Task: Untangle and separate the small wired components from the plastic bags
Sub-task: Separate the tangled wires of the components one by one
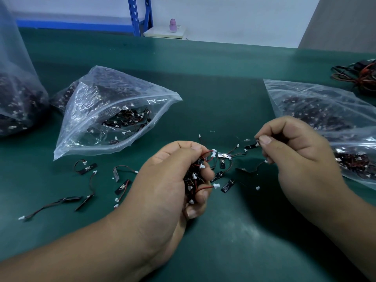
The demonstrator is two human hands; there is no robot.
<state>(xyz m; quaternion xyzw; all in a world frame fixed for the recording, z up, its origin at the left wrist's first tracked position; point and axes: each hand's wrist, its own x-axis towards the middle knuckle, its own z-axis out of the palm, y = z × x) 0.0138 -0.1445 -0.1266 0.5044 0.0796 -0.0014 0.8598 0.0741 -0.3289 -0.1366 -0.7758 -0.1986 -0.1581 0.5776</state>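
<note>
A tangled clump of small wired components [194, 176] sits just above the green mat [223, 88], clutched in the curled left hand [162, 180]. Close by, the right hand [295, 151] pinches one black strip [251, 146]. Separated pieces [87, 168] lie to the left. Beyond them is an open plastic bag [105, 110], and another bag [325, 110] lies on the right.

Electronics assembly workshop, green anti-static mat on the desk [203, 82], zip bags of small wired parts [114, 110], blue metal shelving [140, 15] against a plain white wall
</note>
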